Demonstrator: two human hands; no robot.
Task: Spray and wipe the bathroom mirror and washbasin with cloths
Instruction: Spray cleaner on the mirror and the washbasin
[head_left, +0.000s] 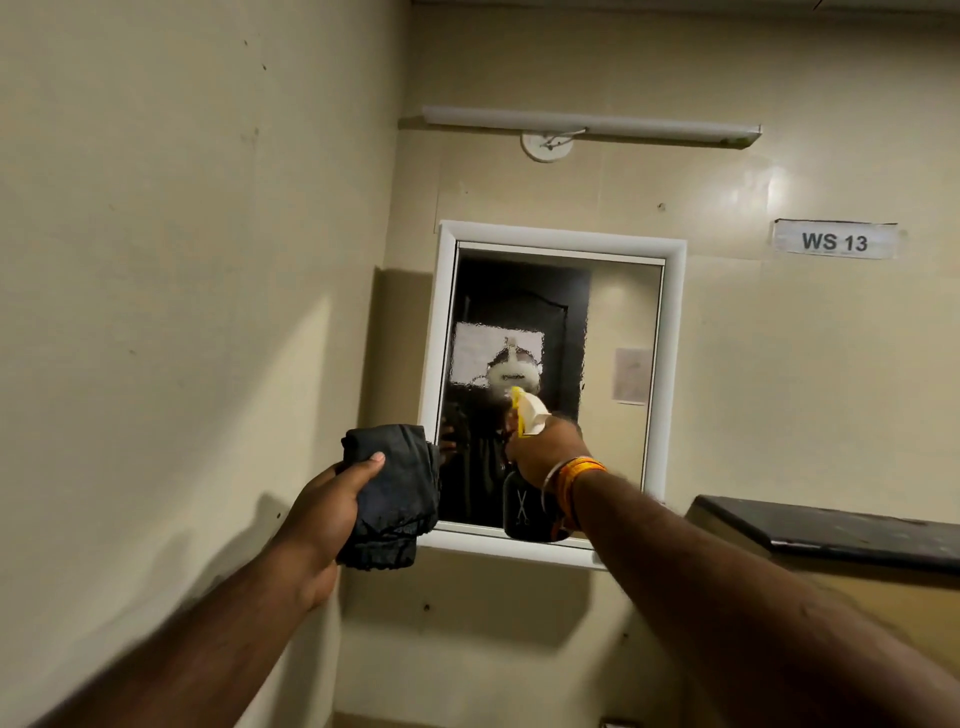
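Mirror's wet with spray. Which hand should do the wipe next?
Left. The left hand already grips the dark cloth beside the mirror, at its lower left edge. The right hand is busy holding the spray bottle.

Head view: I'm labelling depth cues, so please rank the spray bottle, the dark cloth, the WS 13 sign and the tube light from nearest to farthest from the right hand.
1. spray bottle, gripped in the right hand.
2. dark cloth, just left, held by the left hand.
3. WS 13 sign, up right on the wall.
4. tube light, high above the mirror.
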